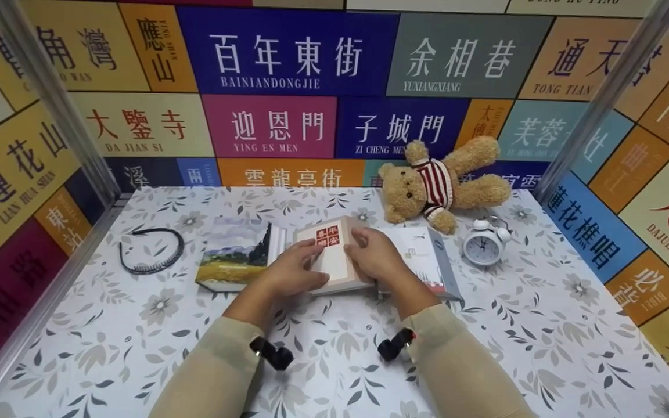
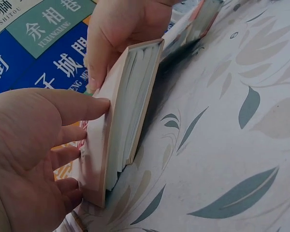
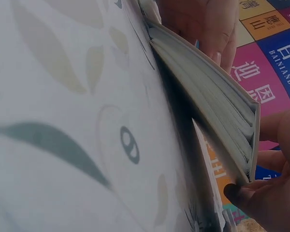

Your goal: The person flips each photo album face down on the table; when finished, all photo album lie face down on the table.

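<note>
A beige book (image 1: 337,268) with a red square of characters on its cover is between both hands. It is tilted, its right side raised off the table, as the right wrist view shows. My right hand (image 1: 382,255) pinches that raised edge, thumb (image 3: 238,193) underneath and fingers on the outer side. On the left, my left hand (image 1: 298,270) touches the cover with its thumb (image 2: 89,107) and fingertips, the fingers loosely extended. Left of it lies a thick book (image 1: 233,252) with a painted landscape cover; a white book (image 1: 413,252) lies by the right hand.
Toward the back right, a teddy bear (image 1: 427,186) in a striped sweater lies on its side. A white alarm clock (image 1: 484,244) stands in front of it. At the left is a dark headband (image 1: 151,268). Printed wall panels (image 1: 288,52) enclose the patterned table (image 1: 154,348).
</note>
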A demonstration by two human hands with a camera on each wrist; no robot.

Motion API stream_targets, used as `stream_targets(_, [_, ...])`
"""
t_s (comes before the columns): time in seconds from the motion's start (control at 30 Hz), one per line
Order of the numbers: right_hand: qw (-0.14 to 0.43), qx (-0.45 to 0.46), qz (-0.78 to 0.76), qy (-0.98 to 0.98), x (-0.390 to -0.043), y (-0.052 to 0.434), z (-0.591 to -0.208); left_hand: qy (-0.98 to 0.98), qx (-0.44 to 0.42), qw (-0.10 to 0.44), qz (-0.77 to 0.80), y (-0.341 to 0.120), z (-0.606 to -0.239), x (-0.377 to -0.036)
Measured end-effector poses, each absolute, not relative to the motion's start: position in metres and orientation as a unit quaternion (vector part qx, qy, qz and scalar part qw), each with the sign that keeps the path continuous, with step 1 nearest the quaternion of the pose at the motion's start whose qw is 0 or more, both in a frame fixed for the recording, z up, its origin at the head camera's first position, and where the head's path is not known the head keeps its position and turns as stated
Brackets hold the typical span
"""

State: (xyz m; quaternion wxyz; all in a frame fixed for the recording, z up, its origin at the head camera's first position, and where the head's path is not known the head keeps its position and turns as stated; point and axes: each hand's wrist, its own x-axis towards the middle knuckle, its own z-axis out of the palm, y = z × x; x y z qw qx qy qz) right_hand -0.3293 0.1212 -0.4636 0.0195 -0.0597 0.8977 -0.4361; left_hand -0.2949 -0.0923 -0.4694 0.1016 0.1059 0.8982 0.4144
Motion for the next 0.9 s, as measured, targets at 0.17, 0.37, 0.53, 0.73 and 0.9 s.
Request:
stream_targets(0.17, [0.042, -0.055, -0.435, 0.898, -0.3291, 0.1217, -0.4658, 0.898, 0.097, 0.106, 0.417, -0.0928, -0.4694, -0.2962])
stream_targets(0.37, [0.05, -0.054, -0.441, 0.895, -0.329, 0.122, -0.466, 0.9, 0.103, 0.103, 0.411, -0.093, -0.4696, -0.2966])
stream_targets(0.53, [0.046, -0.049, -0.458, 0.886, -0.3299, 0.12, -0.4663, 0.899, 0.096, 0.106, 0.414, -0.0939, -0.4685, -0.2966])
stream_targets(0.73, [0.048, -0.062, -0.49, 0.868, -0.3302, 0.1166, -0.4677, 0.887, 0.106, 0.09, 0.441, -0.0964, -0.4728, -0.2987])
stream_targets(0.9, [0.044, -0.088, -0.502, 0.859, -0.3292, 0.1131, -0.4663, 0.848, 0.067, 0.087, 0.518, -0.1003, -0.4703, -0.299])
